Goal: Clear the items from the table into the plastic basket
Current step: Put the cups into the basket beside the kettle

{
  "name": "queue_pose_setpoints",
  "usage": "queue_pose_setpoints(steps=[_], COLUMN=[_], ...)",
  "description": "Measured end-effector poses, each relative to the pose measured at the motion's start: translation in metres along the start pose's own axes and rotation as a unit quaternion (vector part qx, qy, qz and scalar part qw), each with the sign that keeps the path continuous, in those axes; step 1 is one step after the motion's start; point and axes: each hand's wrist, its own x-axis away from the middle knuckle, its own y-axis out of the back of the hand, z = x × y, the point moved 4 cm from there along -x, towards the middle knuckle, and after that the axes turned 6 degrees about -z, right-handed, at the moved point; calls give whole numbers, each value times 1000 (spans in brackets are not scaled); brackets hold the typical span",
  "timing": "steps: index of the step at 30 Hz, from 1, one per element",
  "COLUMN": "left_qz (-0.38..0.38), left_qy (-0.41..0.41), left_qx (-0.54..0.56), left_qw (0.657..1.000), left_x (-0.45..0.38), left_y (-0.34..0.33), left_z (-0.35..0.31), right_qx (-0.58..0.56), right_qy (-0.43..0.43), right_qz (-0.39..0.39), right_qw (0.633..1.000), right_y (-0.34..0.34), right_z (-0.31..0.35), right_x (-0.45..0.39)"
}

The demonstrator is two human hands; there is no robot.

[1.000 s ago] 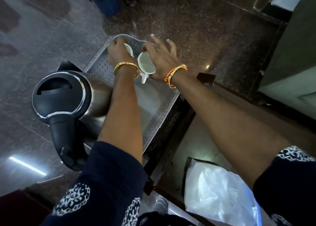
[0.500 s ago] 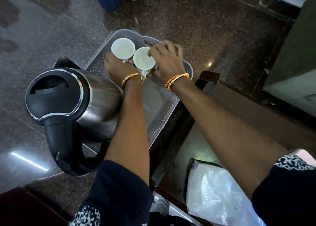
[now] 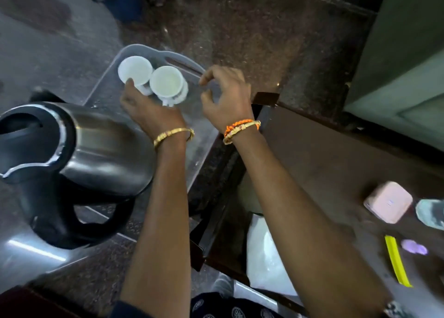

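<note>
With both white cups [image 3: 153, 81] standing upright at the far end of the plastic basket [image 3: 134, 51], lift the left hand [image 3: 149, 108] (fingertips touching a cup) and the empty, loosely curled right hand [image 3: 225, 96] straight up to avoid tipping.

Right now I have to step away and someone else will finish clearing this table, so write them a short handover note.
Left hand: fingers touching the left cup, no clear grip.
Right hand: open, holding nothing, above the basket.
In the basket: both white cups, upright and side by side at its far end, the right cup touching the left one; the kettle looks to sit at the near end.
Done: cups and kettle cleared.
Left on the table: pink box, yellow strip, small purple thing, and a pale thing at the right edge, too blurred to name.
</note>
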Motion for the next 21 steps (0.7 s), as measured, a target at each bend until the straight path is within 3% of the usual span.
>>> queue_pose_setpoints(steps=[4, 7, 11, 14, 17, 21], left_qz=[-1, 108, 273, 402, 520, 603], left_qy=[-115, -139, -80, -84, -97, -114], left_qx=[98, 137, 123, 54, -12, -54], left_qw=[989, 975, 951, 910, 848, 788], left_x=[89, 163, 262, 331, 399, 489], left_y=[11, -5, -32, -53, -70, -81], left_z=[-20, -17, -2, 10, 14, 9], right_qx=[-111, -141, -120, -90, -53, 43], right_qy=[-91, -180, -319, -387, -427, -474], right_qz=[-152, -225, -293, -317, -349, -414], right_qw=[978, 947, 893, 861, 832, 776], right_y=[68, 112, 173, 220, 273, 354], right_z=[-25, -61, -123, -162, -193, -231], right_x=[48, 103, 185, 242, 294, 361])
